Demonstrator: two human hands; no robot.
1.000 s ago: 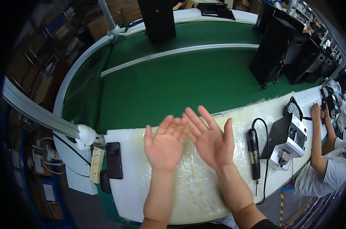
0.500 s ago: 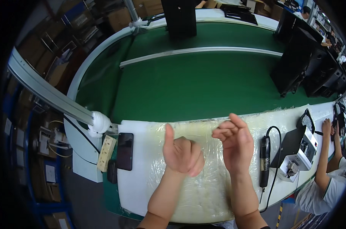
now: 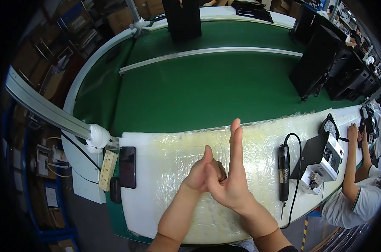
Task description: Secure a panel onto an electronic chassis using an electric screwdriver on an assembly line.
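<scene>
My left hand (image 3: 196, 175) is closed in a fist with the thumb raised, and no object shows in it. Against it rests my right hand (image 3: 234, 185), its fingers stretched out and pointing away from me, its thumb lying across the left fist. The right hand is open and holds nothing. Part of the left fist's fingers is hidden behind the right thumb. Both hands are over a pale work surface covered in clear plastic film (image 3: 169, 159).
On the left lie a dark phone (image 3: 128, 167) and a cream power strip (image 3: 108, 170). A black electric screwdriver (image 3: 284, 172) with a cable and a white-and-black boxy device (image 3: 324, 161) are at right. Beyond runs a green conveyor belt (image 3: 207, 92) carrying black speaker cabinets (image 3: 316, 63). A co-worker's arms (image 3: 350, 168) reach in.
My hands were apart and have come together, the right moving left against the left fist. The right hand's fingers have straightened. The view has shifted slightly.
</scene>
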